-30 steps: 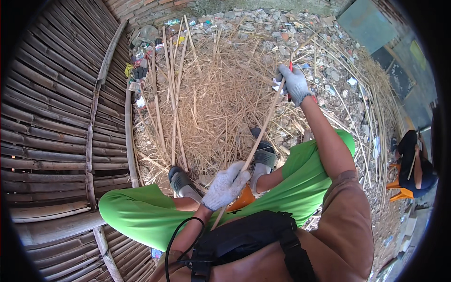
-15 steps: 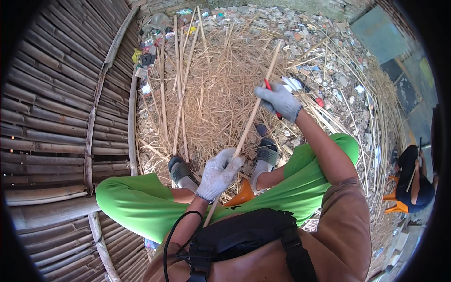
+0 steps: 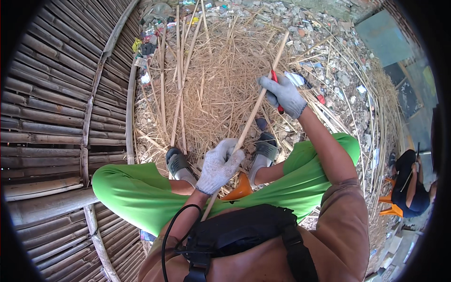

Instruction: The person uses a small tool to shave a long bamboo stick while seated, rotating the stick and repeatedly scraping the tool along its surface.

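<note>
A long pale bamboo strip (image 3: 254,113) slants from beside my waist up over the straw. My left hand (image 3: 220,164), in a whitish knit glove, is closed around its lower part between my knees. Farther up, my gloved right hand (image 3: 284,95) grips a slim red tool (image 3: 275,76), held against the strip's right side with the thumb across the strip. The tool's working edge is too small and covered to make out. Beyond my right hand, the strip's far end sticks out free.
Straw and shavings (image 3: 218,89) cover the ground before my feet, with several long strips (image 3: 180,84) lying at left. A bamboo slat wall (image 3: 51,108) stands on the left. Rubble lies at back and right. Another person (image 3: 409,183) sits at far right near an orange stool (image 3: 391,205).
Both hands and the strip have shifted slightly up and right in view. The red tool sits a little more upright against the strip. Both grips hold as before.
</note>
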A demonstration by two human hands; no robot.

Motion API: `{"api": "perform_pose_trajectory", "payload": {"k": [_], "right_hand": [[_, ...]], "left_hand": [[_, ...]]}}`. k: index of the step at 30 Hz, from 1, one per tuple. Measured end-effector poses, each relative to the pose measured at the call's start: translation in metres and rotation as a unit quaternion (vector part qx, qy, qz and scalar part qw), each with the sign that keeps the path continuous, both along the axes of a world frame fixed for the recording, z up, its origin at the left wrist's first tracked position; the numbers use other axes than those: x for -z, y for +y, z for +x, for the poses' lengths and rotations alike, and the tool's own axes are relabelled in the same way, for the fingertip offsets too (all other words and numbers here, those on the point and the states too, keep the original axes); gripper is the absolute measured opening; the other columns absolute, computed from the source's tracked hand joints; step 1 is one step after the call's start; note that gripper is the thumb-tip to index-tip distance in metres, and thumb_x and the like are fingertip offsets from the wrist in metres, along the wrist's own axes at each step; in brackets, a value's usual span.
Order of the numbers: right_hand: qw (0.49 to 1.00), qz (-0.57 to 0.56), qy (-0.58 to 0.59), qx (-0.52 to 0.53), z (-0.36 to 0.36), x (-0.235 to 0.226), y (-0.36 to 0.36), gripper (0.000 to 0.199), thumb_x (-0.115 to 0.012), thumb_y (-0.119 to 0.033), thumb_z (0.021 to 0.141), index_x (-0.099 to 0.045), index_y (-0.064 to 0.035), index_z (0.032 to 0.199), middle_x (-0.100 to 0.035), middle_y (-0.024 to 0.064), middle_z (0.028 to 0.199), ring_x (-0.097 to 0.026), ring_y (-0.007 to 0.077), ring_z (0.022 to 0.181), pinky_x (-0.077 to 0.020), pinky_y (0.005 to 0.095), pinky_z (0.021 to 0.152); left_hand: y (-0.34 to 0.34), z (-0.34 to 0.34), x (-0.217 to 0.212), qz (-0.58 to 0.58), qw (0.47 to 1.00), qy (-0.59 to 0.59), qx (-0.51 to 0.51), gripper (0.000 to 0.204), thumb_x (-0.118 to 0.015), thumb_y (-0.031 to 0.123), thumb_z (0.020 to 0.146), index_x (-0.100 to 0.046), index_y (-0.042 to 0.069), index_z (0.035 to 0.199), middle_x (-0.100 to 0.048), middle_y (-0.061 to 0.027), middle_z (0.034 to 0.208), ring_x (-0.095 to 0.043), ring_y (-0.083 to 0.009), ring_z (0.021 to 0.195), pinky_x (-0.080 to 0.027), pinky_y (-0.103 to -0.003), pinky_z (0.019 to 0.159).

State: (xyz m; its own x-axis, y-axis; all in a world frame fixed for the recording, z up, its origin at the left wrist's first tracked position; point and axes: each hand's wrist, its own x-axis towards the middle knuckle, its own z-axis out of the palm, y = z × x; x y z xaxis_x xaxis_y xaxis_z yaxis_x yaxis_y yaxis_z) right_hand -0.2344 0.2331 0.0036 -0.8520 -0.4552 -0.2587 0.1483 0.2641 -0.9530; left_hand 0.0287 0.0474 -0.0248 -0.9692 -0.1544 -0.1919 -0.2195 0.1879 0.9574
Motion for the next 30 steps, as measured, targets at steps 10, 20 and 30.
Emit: {"api": "perform_pose_trajectory", "payload": {"k": [10, 20, 30], "right_hand": [[0.996, 0.081, 0.041, -0.014, 0.001, -0.014, -0.002, 0.049, -0.069, -0.055, 0.105, -0.067, -0.0055, 0.106, -0.065, 0.0021, 0.071, -0.057, 0.0091, 0.054, -0.0460, 0.0286, 0.050], [0.877, 0.230, 0.372, -0.198, 0.061, 0.009, -0.029, 0.058, -0.048, -0.061, 0.111, -0.067, -0.0062, 0.107, -0.072, 0.0188, 0.081, -0.076, 0.0359, 0.076, -0.0594, 0.0483, 0.071], [0.851, 0.264, 0.402, -0.210, 0.070, -0.006, -0.032, 0.049, -0.056, -0.053, 0.108, -0.072, -0.0090, 0.095, -0.071, 0.0191, 0.078, -0.074, 0.0401, 0.073, -0.0604, 0.0523, 0.067]], "left_hand": [[-0.005, 0.000, -0.016, 0.186, 0.979, -0.085, 0.002, 0.032, -0.064, 0.027, 0.112, -0.066, 0.001, 0.131, -0.070, -0.0022, 0.085, -0.063, -0.0065, 0.065, -0.053, -0.025, 0.059], [-0.021, -0.004, -0.024, 0.153, 0.980, -0.088, -0.087, 0.035, -0.064, 0.031, 0.112, -0.067, 0.002, 0.132, -0.063, 0.0002, 0.078, -0.057, -0.0063, 0.057, -0.046, -0.025, 0.050], [-0.023, -0.003, 0.007, 0.049, 0.996, -0.006, -0.075, 0.034, -0.064, 0.033, 0.112, -0.070, 0.001, 0.125, -0.064, -0.0030, 0.075, -0.058, -0.0085, 0.058, -0.048, -0.029, 0.053]]}}
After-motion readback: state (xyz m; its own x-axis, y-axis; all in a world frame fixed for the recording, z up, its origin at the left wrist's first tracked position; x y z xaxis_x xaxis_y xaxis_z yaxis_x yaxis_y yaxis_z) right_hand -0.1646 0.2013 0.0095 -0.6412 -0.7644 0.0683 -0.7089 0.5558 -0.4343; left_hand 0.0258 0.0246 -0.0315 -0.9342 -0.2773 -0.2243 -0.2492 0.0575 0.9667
